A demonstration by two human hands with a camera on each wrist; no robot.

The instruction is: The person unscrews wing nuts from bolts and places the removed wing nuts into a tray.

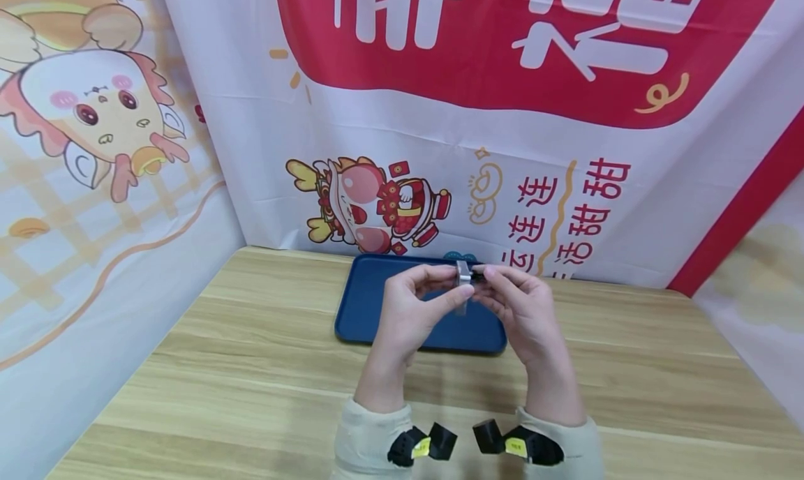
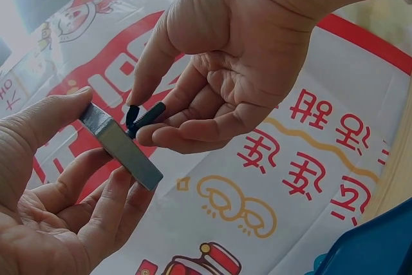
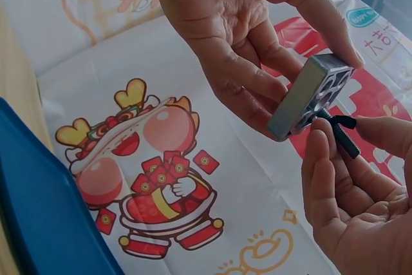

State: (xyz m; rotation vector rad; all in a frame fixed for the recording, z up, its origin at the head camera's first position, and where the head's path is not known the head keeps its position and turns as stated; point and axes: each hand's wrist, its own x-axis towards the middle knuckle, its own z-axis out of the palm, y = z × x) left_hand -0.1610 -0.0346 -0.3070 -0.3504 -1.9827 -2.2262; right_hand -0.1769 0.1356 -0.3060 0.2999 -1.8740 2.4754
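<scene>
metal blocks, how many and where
1: the metal block, pinched by the left hand, near the black threaded piece in the right hand. Hands cover part of the tray; more may be hidden.

Red characters reading 连连 point(image 1: 537, 190) and 甜甜 point(image 1: 606, 177) stand on the white wall cloth point(image 1: 251, 117).

Silvery block point(image 3: 301, 98) kinda tilted in midair from where I'm standing, dark threaded piece point(image 3: 346, 141) right by its cut-out face.

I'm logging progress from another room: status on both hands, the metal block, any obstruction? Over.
Left hand grips metal block. Right hand pinches black threaded piece close by block's recessed face; contact unclear. No obstruction seen between them.
</scene>
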